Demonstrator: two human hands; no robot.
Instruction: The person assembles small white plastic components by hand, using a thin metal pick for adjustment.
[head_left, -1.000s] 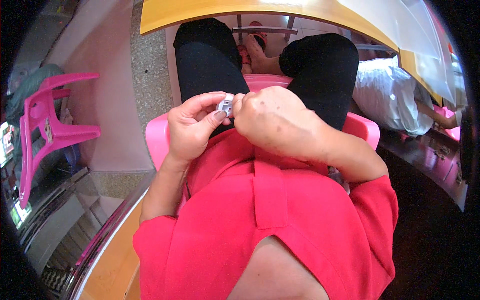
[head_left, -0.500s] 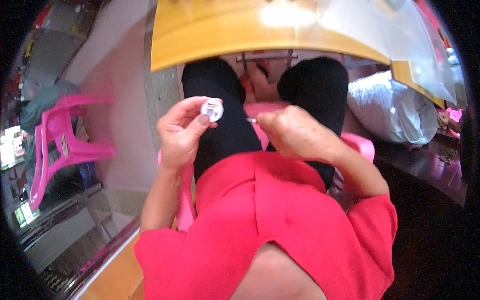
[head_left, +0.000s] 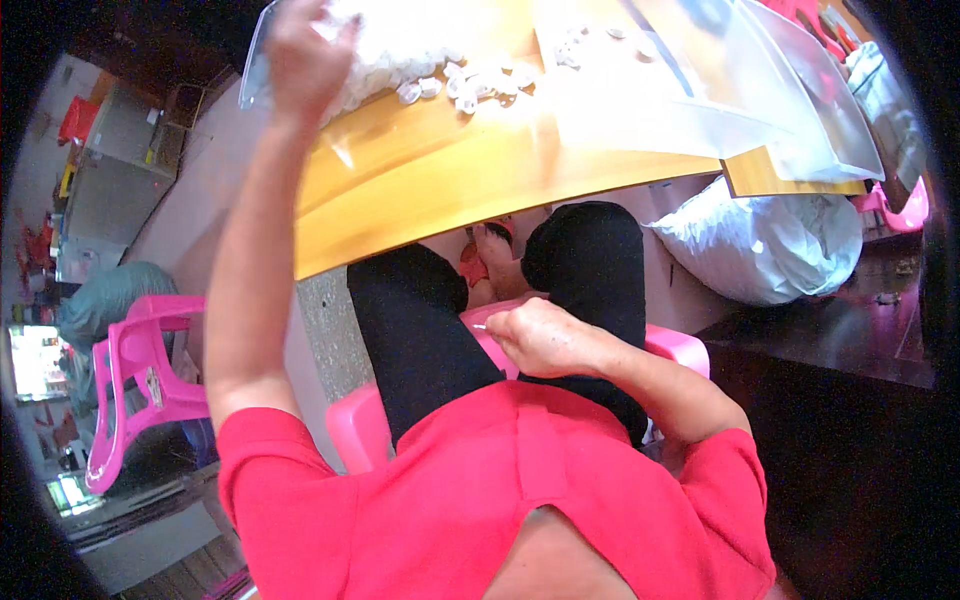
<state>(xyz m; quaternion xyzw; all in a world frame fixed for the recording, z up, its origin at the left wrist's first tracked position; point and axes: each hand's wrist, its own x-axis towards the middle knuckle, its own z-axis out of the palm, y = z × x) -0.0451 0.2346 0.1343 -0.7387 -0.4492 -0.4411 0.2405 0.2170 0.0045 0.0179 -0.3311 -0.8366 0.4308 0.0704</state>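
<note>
My left hand (head_left: 305, 65) is stretched far out over the table's left end, beside a heap of small white round plastic pieces (head_left: 465, 82). Motion smears its fingers, so whether it holds anything is unclear. Low above my lap, my right hand (head_left: 540, 335) stays closed around a thin tool; only its short, pale metal tip (head_left: 480, 327) sticks out past the fingers. Some of the white pieces lie singly near the heap's edge, on the yellow wooden tabletop (head_left: 430, 170).
A clear plastic bin (head_left: 800, 90) stands on the table's right side, with more white pieces left of it. A stuffed white sack (head_left: 770, 240) sits below on the right. At the left is a pink plastic stool (head_left: 150, 375). I sit on a pink chair (head_left: 362, 428).
My left hand, which held a white round piece above my lap, has swung forward and left over the table. The view now takes in more tabletop. My right hand keeps its thin tool.
</note>
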